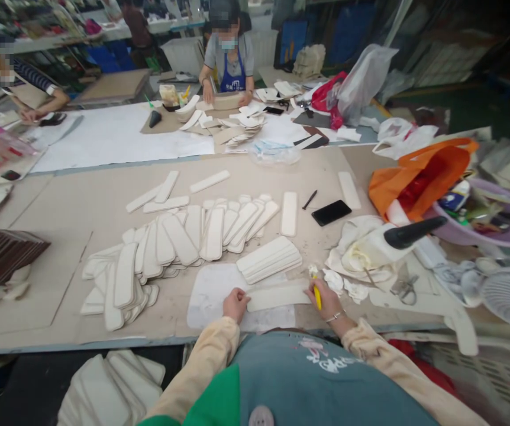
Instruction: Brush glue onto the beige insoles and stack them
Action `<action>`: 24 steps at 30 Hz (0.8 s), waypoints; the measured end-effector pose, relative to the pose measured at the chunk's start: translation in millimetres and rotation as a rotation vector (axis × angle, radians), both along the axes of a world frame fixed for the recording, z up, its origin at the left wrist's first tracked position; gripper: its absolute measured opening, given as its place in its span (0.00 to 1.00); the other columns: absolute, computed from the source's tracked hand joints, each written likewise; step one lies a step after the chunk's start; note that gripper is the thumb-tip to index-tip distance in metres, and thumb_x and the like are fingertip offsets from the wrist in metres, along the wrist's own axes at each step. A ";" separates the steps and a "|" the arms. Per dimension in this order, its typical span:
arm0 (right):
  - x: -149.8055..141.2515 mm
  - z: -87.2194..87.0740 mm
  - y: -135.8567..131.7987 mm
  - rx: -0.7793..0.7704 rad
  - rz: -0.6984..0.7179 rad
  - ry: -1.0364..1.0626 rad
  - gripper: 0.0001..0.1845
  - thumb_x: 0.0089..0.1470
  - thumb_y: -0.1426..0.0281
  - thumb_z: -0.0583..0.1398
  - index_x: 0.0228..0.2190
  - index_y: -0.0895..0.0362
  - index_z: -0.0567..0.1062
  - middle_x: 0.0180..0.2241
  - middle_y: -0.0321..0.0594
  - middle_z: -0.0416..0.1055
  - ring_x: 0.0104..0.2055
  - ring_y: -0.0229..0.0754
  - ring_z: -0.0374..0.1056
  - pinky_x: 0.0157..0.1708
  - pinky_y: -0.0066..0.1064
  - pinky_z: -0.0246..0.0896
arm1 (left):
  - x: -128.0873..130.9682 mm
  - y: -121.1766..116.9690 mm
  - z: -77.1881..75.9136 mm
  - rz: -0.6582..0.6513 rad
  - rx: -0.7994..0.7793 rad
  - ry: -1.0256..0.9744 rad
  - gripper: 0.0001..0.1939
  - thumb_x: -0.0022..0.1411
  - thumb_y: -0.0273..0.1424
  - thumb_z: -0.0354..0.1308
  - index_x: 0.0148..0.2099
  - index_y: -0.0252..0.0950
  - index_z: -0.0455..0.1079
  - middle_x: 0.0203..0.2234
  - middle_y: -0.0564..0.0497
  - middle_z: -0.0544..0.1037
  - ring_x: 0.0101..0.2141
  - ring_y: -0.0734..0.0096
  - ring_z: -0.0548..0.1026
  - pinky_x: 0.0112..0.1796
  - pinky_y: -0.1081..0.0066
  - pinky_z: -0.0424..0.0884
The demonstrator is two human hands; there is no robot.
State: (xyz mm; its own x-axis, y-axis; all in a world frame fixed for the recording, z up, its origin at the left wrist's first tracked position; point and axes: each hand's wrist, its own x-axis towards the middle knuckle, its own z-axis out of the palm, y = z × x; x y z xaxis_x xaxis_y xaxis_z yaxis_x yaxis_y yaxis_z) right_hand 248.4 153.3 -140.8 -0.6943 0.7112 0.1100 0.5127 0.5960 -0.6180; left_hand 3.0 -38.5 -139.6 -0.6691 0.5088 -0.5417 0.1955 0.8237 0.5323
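My left hand (236,305) is closed, its fingertips pinching the left end of a long pale strip (277,297). The strip lies nearly level over a white sheet (210,294) at the table's near edge. At its right end, my right hand (328,300) is closed around a yellow-handled brush (318,296), whose whitish tip points away from me. Just beyond the strip rests a fanned stack of cream rounded panels (269,259). A wide, loose heap of similar panels (177,238) spreads to the left.
Right of my hands are crumpled white scraps (356,290), a white bottle with a black nozzle (415,232), scissors (404,285) and a phone (331,212). An orange bag (419,174) leans by a purple basin (499,228). Across the table sits a co-worker (231,59); another person (28,89) is at left.
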 end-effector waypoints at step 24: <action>-4.1 -25.9 6.3 0.040 -0.031 -0.124 0.08 0.59 0.70 0.49 0.32 0.55 0.67 0.29 0.42 0.71 0.30 0.43 0.69 0.27 0.31 0.61 | -9.0 9.6 -1.6 -0.276 -0.051 0.073 0.15 0.64 0.38 0.55 0.47 0.33 0.68 0.38 0.49 0.75 0.37 0.69 0.75 0.41 0.60 0.73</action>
State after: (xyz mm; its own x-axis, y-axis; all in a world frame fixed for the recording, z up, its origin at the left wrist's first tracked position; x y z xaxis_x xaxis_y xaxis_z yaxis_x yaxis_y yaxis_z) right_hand 244.3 159.6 -166.8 -0.6819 0.7295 0.0534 0.6024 0.6015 -0.5247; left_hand -6.0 -28.8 -141.2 -0.5470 0.6509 -0.5265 0.4526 0.7590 0.4680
